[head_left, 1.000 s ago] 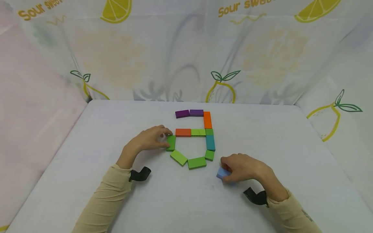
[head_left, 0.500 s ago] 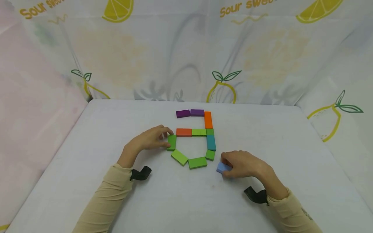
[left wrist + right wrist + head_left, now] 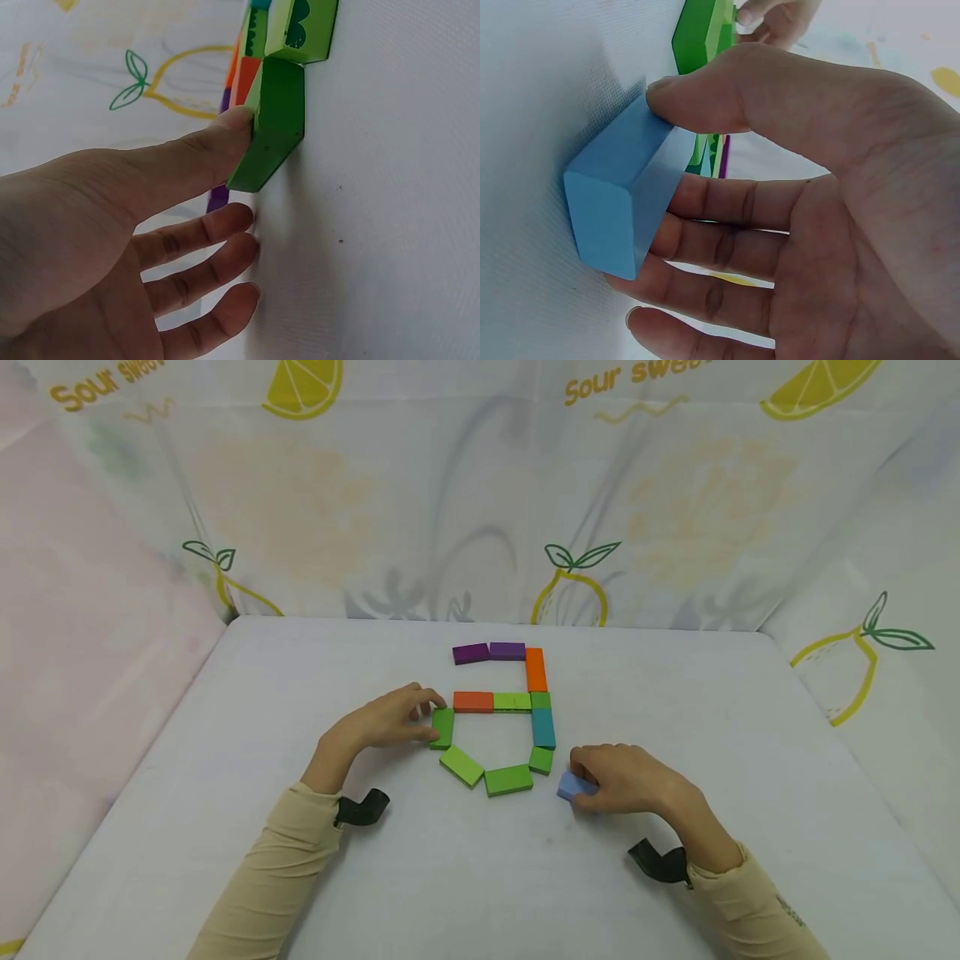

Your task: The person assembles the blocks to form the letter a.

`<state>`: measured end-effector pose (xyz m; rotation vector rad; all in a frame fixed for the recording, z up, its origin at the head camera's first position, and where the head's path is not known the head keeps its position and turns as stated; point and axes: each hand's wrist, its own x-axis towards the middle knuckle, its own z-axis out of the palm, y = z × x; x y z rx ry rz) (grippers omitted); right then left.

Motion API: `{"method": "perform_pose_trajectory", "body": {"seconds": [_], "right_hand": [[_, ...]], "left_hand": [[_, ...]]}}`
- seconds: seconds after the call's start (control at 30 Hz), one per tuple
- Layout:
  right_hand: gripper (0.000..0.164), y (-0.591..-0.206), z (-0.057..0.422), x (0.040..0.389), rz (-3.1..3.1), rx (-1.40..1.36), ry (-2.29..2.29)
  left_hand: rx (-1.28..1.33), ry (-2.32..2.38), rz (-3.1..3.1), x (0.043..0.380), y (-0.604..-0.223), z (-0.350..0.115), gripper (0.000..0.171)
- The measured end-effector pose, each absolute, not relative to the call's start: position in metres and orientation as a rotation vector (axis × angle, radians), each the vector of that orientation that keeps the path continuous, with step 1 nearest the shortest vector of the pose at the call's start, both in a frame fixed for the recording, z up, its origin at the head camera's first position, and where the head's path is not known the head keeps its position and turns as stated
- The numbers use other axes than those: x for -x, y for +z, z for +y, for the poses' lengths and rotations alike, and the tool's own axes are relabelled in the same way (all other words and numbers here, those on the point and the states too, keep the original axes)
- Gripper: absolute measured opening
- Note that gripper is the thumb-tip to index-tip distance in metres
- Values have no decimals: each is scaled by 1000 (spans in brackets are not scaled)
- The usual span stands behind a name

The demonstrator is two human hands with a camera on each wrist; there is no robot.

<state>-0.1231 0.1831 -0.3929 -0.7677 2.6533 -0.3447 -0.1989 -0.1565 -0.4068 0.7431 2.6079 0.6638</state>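
My left hand (image 3: 386, 718) has its thumb and index finger at the ends of a green block (image 3: 444, 727), the leftmost in an outline of flat coloured blocks. In the left wrist view the thumb presses on that green block (image 3: 281, 124), while the other fingers are spread beside it. My right hand (image 3: 630, 781) grips a light blue block (image 3: 573, 787) just outside the outline's lower right corner. The right wrist view shows the thumb on one side of the blue block (image 3: 604, 195) and fingers on the other, with the block low against the white tabletop.
The outline includes a small green block (image 3: 541, 760), a green block (image 3: 508, 780), a lime block (image 3: 461, 766), a teal block (image 3: 543, 728), a red-orange block (image 3: 473, 702), an orange block (image 3: 536, 669) and two purple blocks (image 3: 507, 651). A lemon-print cloth (image 3: 420, 510) hangs behind the table.
My right hand has slid the light blue block away from my body, up closer to the outline's lower right corner. The left hand has stayed at its green block.
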Motion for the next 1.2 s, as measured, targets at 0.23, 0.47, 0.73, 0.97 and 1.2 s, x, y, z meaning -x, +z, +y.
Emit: {"method": "perform_pose_trajectory", "body": {"seconds": [0.23,0.47,0.73,0.97,1.2], "right_hand": [[18,-395,184,125,2699,776,-320],[18,-398,183,128,2747,764,-328],[20,-401,182,130,2795,762,-331],[23,-404,180,131,2827,770,-294],[24,-405,179,131,2850,786,-307]], "left_hand": [[-749,670,2599,199,-407,-157,45],[-755,665,2600,199,-408,-156,45],[-765,679,2598,200,-409,-157,44],[-767,683,2593,200,-410,-157,45],[-770,684,2591,200,-409,-157,45]]}}
